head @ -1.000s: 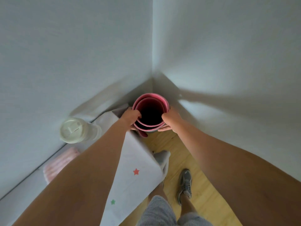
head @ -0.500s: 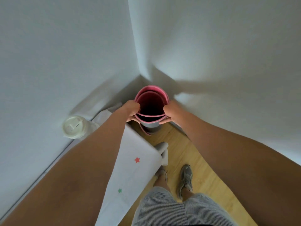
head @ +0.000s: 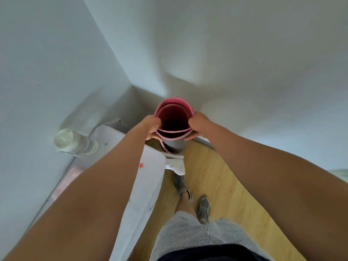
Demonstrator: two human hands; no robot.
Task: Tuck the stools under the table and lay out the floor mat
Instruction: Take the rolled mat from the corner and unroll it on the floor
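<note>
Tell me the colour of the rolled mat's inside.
Pink inside the rolled mat, with a grey outer face; the head view shows it.

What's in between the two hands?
The rolled-up pink mat, standing on end in the corner. In the head view the left hand grips its rim on one side and the right hand on the other.

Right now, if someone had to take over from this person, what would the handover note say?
Left hand: gripping the left rim of the rolled mat.
Right hand: gripping its right rim.
Mat: pink, rolled, upright near the wall corner, over the wood floor; whether its lower end touches the floor cannot be seen.
Stools: none in view, so their state is unknown.
Done: mat grasped.
Left: carry the mat to open floor and unroll it; check the stools.
</note>
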